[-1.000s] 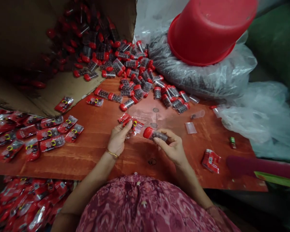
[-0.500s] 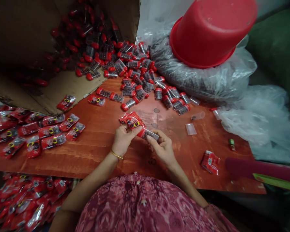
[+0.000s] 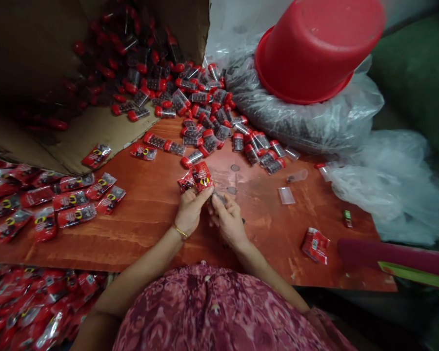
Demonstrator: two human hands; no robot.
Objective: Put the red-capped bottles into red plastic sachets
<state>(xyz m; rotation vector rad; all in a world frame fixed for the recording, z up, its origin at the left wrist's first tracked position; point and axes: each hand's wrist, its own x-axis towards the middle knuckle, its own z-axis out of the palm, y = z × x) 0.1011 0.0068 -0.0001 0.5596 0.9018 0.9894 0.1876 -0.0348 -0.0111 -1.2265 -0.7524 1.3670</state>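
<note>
My left hand (image 3: 189, 210) is closed on small red printed packets (image 3: 202, 175), which stick out above its thumb. Close beside it, my right hand (image 3: 227, 219) pinches a small clear bottle with dark contents (image 3: 219, 197); most of the bottle is hidden by my fingers. The two hands nearly meet at the packets' lower edge. Beyond them lies a loose pile of red-capped clear bottles (image 3: 208, 141) holding dark beads or pellets. Filled red packets (image 3: 75, 214) lie in rows on the left of the table.
A tipped cardboard box (image 3: 58, 146) spills bottles from the back left. A red bucket (image 3: 314, 53) sits upside down on a clear plastic bag (image 3: 300, 126). To the right are a red packet (image 3: 315, 245), a clear cap-like piece (image 3: 286, 195) and a purple bar (image 3: 395, 258).
My right hand has moved left and turned inward, bringing the bottle against the packets. The packets now stand more upright in my left hand.
</note>
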